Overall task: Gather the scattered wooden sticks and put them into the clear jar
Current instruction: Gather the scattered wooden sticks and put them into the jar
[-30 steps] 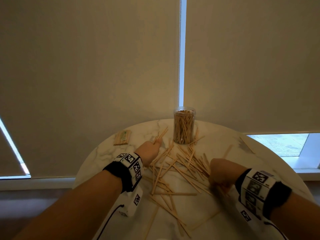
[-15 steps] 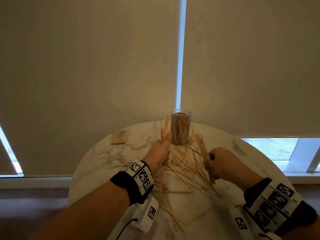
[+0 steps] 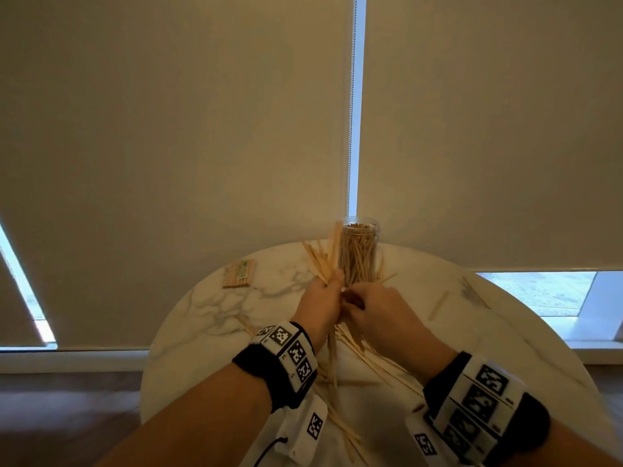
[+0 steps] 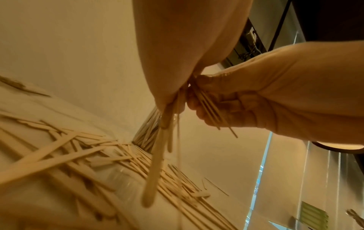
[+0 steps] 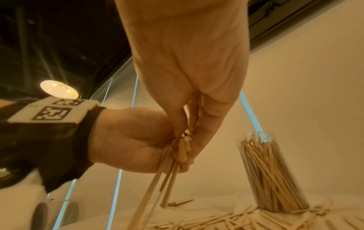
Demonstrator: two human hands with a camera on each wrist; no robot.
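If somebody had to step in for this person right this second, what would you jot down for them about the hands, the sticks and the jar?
Left hand: grips a bundle of sticks fanning up beside the jar.
Right hand: pinches a few sticks against the left hand's bundle, merging the two.
Clear jar: upright at the table's far edge, already packed with sticks.
Left to do: drop the held bundle in the jar, then gather the loose sticks under the wrists and the strays on the right.
A banded pack of sticks lies far left, untouched.

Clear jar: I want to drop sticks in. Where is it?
In the head view the clear jar stands at the table's far edge, just beyond both hands.
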